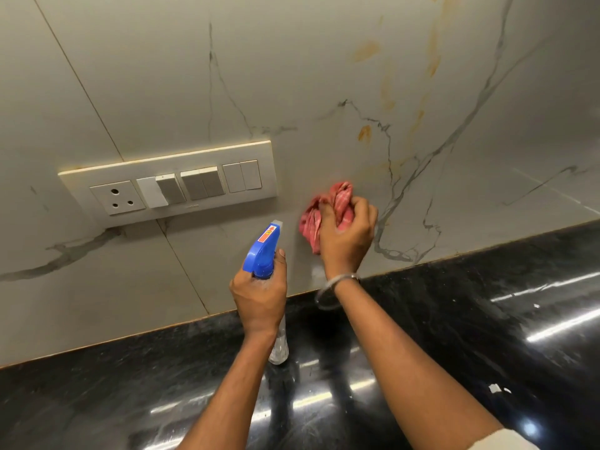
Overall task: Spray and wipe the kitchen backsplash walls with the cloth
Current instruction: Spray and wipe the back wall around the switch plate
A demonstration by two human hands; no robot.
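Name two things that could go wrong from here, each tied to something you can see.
1. The spray bottle in the left hand points at the wall just beside the switch panel; mist could drift into its socket.
2. The right hand grips the cloth bunched and low on the backsplash, so the orange streaks higher up may be missed.

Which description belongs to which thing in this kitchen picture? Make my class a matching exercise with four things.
Things:
1. spray bottle
2. cloth
3. switch panel
4. countertop

Descriptions:
a. bunched in the right hand, against the backsplash
b. black and glossy
c. gripped by the left hand
d. white, fixed to the backsplash

Pairs: 1-c, 2-a, 3-d, 4-b
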